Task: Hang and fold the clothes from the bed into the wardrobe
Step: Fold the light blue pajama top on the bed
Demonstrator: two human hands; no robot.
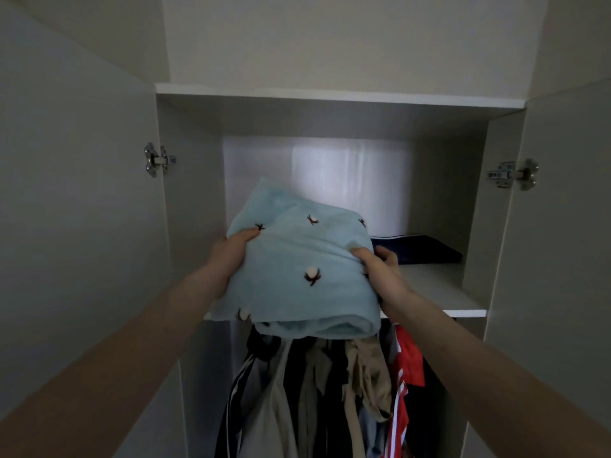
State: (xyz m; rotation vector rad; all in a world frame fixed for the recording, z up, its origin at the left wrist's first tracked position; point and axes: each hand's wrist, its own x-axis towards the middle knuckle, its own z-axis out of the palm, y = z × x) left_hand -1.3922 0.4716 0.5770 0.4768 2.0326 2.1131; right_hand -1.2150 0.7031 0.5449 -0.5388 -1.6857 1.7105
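Both-hand grip: left hand [233,251] and right hand [380,262] clamp the folded blue cloth [297,269] at the shelf [439,292] lip. Navy garment [423,248] at 2 o'clock. Bundle overhangs, probably loose; may slump onto hanging clothes [330,391].

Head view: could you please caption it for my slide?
Both hands lift a folded blue cloth toward the shelf.
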